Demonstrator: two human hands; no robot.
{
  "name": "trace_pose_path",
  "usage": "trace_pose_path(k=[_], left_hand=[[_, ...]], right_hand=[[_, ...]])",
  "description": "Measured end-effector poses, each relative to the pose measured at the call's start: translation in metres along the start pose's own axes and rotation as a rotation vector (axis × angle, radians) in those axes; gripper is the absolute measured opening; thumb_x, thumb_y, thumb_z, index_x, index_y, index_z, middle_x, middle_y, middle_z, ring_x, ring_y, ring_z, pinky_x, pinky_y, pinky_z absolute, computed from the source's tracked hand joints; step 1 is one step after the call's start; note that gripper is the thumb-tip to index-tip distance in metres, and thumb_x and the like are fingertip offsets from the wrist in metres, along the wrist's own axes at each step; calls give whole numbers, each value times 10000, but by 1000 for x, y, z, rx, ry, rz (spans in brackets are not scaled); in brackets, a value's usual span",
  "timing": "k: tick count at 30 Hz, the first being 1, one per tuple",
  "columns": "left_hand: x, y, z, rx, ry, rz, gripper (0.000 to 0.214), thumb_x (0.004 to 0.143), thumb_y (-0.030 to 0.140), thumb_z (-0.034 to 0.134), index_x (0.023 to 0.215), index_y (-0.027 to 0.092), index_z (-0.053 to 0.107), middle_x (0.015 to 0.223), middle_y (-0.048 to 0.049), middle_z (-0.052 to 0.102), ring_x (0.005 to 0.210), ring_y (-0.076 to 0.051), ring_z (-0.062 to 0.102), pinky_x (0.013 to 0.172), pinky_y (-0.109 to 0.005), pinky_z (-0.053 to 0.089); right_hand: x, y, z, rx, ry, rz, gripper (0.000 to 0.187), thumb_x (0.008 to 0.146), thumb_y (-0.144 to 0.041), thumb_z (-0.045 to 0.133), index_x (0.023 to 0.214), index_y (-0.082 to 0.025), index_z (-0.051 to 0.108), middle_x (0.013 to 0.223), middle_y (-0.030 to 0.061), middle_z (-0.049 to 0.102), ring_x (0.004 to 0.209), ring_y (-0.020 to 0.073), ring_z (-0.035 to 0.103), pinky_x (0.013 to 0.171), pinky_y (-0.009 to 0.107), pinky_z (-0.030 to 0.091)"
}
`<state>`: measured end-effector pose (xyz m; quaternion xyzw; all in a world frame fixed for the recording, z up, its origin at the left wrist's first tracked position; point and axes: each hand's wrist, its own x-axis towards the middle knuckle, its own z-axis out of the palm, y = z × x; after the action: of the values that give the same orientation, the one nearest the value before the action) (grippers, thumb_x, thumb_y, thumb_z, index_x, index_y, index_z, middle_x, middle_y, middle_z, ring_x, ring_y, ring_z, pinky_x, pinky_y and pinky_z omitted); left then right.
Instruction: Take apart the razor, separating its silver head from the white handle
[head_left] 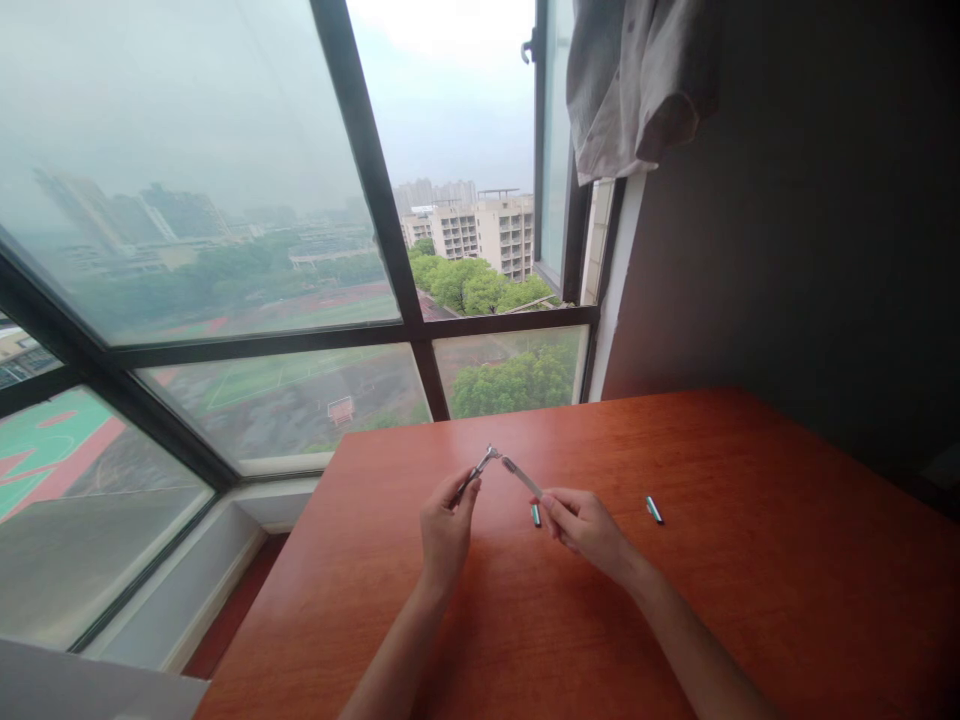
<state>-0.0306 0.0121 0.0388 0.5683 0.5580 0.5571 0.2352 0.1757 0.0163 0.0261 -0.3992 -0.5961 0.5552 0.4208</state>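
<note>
My left hand (448, 525) is closed, pinching a slim dark stick (474, 476) with a small silver head that juts out sideways at its upper end. Its exact kind is too small to make out. Fingers closed, my right hand (581, 520) grips a slim whitish stick (523, 480) with a dark grey tip. The two tips almost meet above the table; whether they touch I cannot tell. Just under my right fingers lies a small teal-and-black piece (535, 515), partly hidden. A similar small teal-and-black piece (655, 510) rests to the right of that hand.
A reddish-brown wooden table (360, 610) spreads below both hands. Dark-framed windows (270, 345) rise behind and left of it, one pane open at the right. Grey cloth (637, 90) hangs at the top. A dark wall (787, 220) stands on the right.
</note>
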Motion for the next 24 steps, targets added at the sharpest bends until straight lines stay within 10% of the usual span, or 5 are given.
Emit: trace_pose_path(k=[16,24], left_hand=[[-8,4,10,19,-256,129,243,850,324,578,969,161,713,799,-66,685,688,-168,591,627,-241,466],[-3,0,4,27,-91,64,264,826,346,599,978,164,715,886,-78,718,783,-204,637,672,-266,488]], right_hand=[[1,0,-4,2,65,-1,409,870,-506,488,843,-123,627,528,-43,490,347,44,339,333,182,227],[0,-1,-2,-65,50,5,428,871,-519,473,803,-128,633,511,-38,495,349,55,356,339,185,246]])
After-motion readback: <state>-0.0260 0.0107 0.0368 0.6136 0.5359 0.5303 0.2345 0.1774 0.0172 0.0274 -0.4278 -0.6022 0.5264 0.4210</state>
